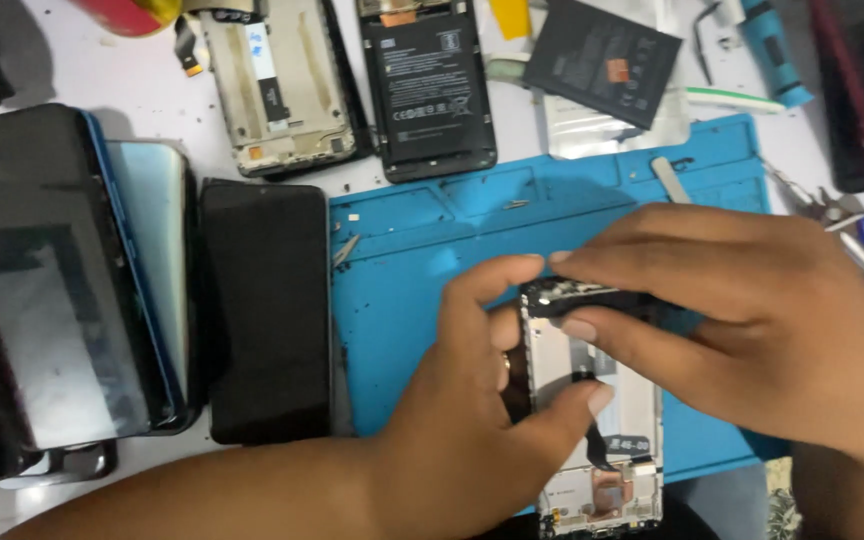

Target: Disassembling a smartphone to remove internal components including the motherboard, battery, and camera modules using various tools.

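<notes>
Phone frame: an opened phone frame (602, 440) with a pale metal inner plate, a copper-coloured patch near its lower end and a thin black ribbon cable across its middle; it lies on the lower right part of the blue mat, under both hands.
Black top piece: a dark narrow part (592, 298) sits across the frame's upper end, pinched between fingers.
Left hand: the left hand (472, 420) grips the frame's left edge, thumb pressed on the inner plate, forefinger curled up to the top corner.
Right hand: the right hand (752, 310) reaches in from the right, fingers closed on the black top piece, thumb beneath it.
Hidden: the frame's right side and upper part lie under the right hand; its bottom runs close to the picture's edge, and the small parts there are blurred.
Left of mat: stacked dark screens (62, 290) and a black phone (267, 310) lying flat, just beside the mat.
Surface: a blue work mat (402, 300) with moulded compartments, on a white table (132, 90).
Far edge: another bare frame (277, 85), a phone with its battery exposed (430, 85), a loose dark battery (602, 60).
Right edge: a blue-handled tool (772, 50) and pliers (852, 225), partly cut off.
</notes>
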